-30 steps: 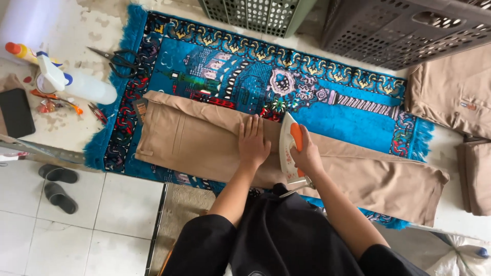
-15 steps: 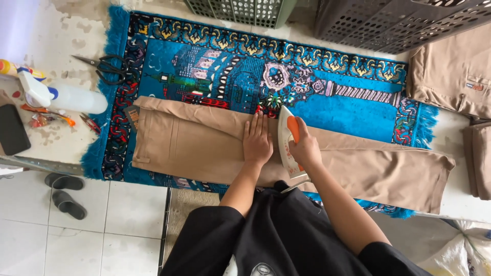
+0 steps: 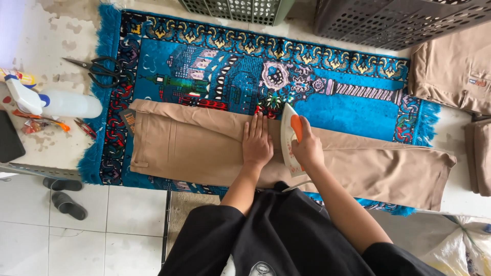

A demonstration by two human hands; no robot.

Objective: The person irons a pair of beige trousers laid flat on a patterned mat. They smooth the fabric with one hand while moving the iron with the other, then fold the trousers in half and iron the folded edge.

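Tan trousers point(image 3: 184, 145) lie flat across a blue patterned rug point(image 3: 327, 105), waistband to the left and leg ends to the right. My left hand point(image 3: 257, 143) presses flat on the cloth near the middle, fingers spread. Just to its right, my right hand point(image 3: 307, 149) grips the orange handle of a white clothes iron point(image 3: 289, 137), whose sole rests on the trousers. The iron's cord runs back toward my body.
Black scissors point(image 3: 99, 69) lie on the rug's left edge. A white spray bottle point(image 3: 51, 102), small snips point(image 3: 84, 128) and a dark flat device point(image 3: 9, 145) sit further left. Folded tan garments point(image 3: 452, 71) lie right; two crates point(image 3: 399, 20) stand behind. Sandals point(image 3: 64, 197) rest on the floor.
The view has shifted, so the rug and trousers sit more to the right. Both hands and the iron stay on the middle of the trousers.
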